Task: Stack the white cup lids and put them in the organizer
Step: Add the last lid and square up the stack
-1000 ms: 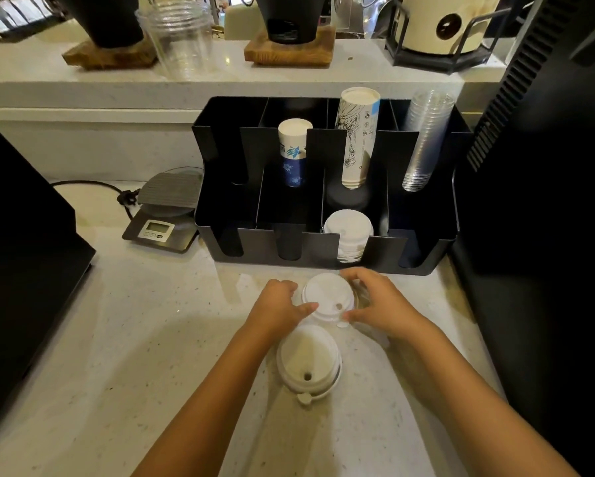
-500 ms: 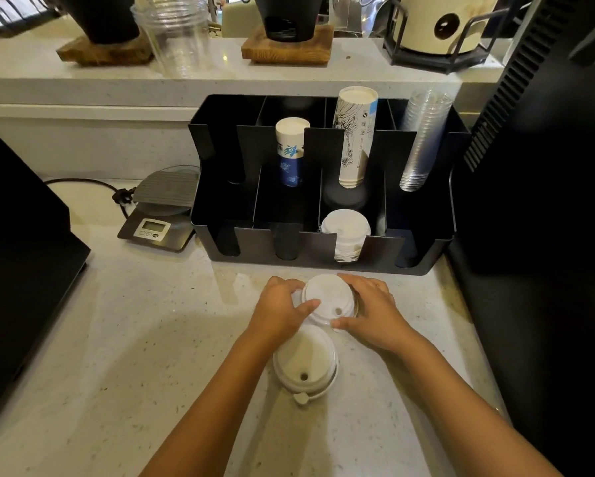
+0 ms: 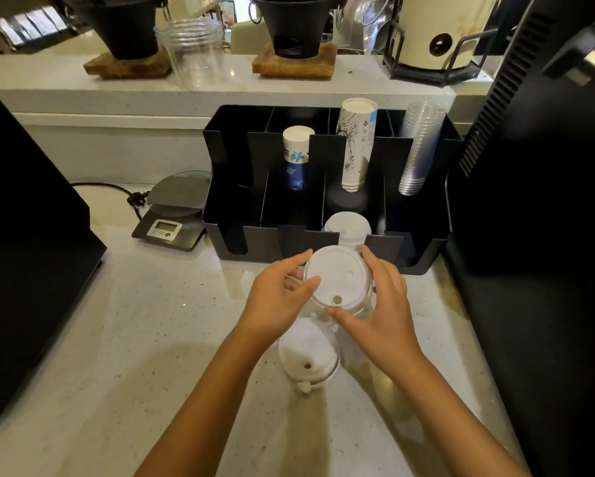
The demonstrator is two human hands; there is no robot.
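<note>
A pale speckled stone bench [image 3: 117,339] is seen from above. A black compartmented organizer [image 3: 423,249] is set on it toward the back, right of centre. A grey digital scale [image 3: 172,218] is placed just beside the organizer's left wall, with a black cord [image 3: 117,191] laid behind it. A white cup lid [image 3: 308,356] is rested on the bench in the foreground. Dark appliances are stood at the left [image 3: 27,235] and right [image 3: 537,201] edges.
</note>
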